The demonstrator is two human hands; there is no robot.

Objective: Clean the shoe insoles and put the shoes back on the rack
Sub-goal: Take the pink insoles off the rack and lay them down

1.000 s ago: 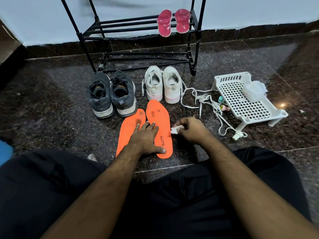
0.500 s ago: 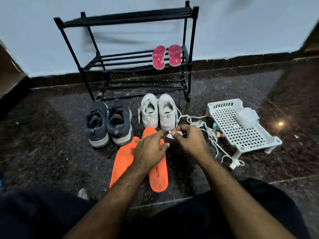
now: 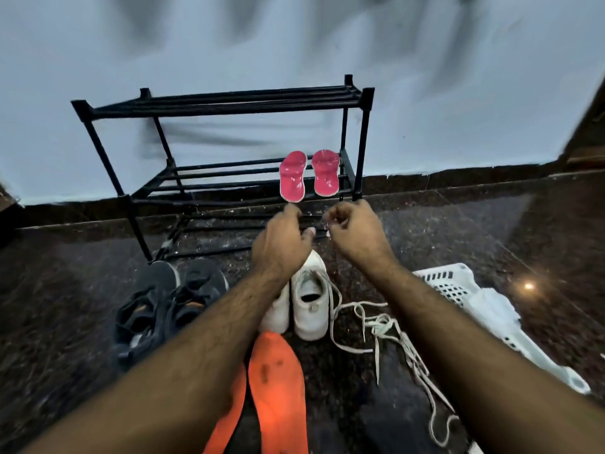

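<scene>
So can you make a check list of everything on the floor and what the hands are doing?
Surface: dark speckled floor.
Job's things: pink insoles on black rack middle shelf; orange insoles, white shoes, dark shoes on floor.
Clutter: white plastic basket; loose white laces.
Hands: left hand empty, loosely curled; right hand pinches something small and white.
Cables: nothing seen.
Surroundings: pale wall.

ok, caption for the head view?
Both hands raised toward pink insoles on rack; orange insoles on floor.
</scene>
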